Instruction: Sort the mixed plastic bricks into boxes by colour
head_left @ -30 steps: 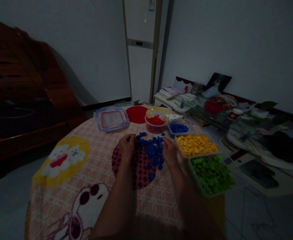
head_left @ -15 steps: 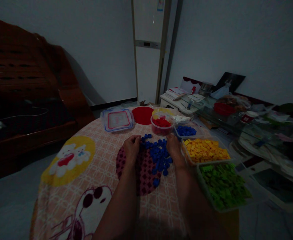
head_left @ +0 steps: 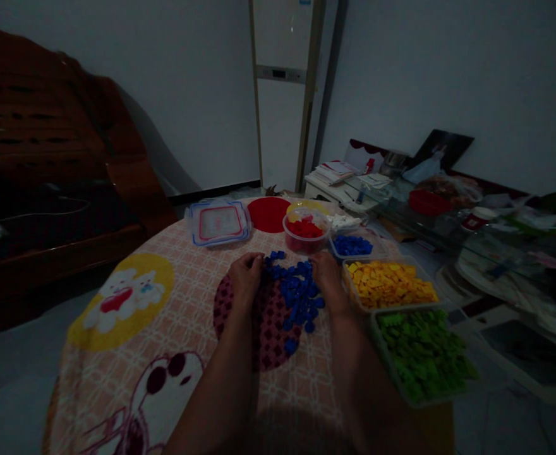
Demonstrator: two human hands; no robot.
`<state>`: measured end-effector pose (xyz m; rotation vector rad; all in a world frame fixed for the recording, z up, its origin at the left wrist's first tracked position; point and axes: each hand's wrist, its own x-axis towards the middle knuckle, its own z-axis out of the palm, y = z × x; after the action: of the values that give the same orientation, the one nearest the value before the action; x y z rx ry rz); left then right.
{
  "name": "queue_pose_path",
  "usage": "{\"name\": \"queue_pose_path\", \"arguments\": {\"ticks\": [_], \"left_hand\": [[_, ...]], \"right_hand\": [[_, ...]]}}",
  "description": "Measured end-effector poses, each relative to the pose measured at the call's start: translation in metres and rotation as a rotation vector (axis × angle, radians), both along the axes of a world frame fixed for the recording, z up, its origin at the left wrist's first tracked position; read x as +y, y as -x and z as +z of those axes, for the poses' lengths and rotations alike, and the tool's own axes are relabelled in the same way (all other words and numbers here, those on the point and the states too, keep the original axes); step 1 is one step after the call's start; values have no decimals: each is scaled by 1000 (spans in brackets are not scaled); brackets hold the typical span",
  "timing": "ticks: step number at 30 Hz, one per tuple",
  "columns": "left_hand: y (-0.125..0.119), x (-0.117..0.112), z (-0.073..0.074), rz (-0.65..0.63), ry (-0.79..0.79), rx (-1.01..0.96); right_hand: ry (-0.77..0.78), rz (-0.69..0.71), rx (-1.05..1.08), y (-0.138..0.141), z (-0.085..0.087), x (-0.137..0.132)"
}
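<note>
A loose pile of small blue plastic building blocks (head_left: 299, 287) lies on the patterned tablecloth, partly over a dark red dotted circle. At its left edge is my left hand (head_left: 246, 277), fingers pinched together beside a few blue pieces. What sits between those fingertips is too dark and small to make out. On the other side my right hand (head_left: 326, 275) has its fingers curled in at the pile's upper right edge. Whatever it grips is hidden. One blue block (head_left: 290, 345) lies apart, nearer to me.
Right of my right arm stand tubs of yellow blocks (head_left: 389, 284) and green blocks (head_left: 424, 354). Behind are a tub of blue blocks (head_left: 352, 244) and a round tub of red pieces (head_left: 305, 229). Clear lids (head_left: 220, 222) lie at the back left. A cluttered glass table (head_left: 401, 212) stands beyond.
The view has shifted slightly, so the table appears a little further left. Both hands stay at the two sides of the blue pile, with little visible change in their grip.
</note>
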<state>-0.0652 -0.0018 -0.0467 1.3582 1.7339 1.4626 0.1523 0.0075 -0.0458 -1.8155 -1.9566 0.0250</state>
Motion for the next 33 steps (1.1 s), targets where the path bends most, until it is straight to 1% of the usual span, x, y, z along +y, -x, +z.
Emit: {"name": "queue_pose_path", "arguments": {"ticks": [4,8,13,17,22,25,27,33], "left_hand": [[-2,-1,4,10,12,43],[-3,-2,6,11,3,42],[-2,-1,5,19,16,34],[-1,-1,4,7,10,18],[-2,-3,6,-18,15,8],[-3,-3,7,-26,15,-2],[-4,-3,8,-26,13,-4],[-5,-5,11,-8,23,-8]], "right_hand": [[-16,58,4,-3,-5,6],[-21,37,-8,-4,-3,6],[-55,30,-6,-3,1,5],[-13,23,-10,-3,0,7],[-1,119,28,-5,-4,8],[-19,146,42,-6,-5,8],[-31,140,50,-6,-4,7],[-46,55,60,-2,0,4]]}}
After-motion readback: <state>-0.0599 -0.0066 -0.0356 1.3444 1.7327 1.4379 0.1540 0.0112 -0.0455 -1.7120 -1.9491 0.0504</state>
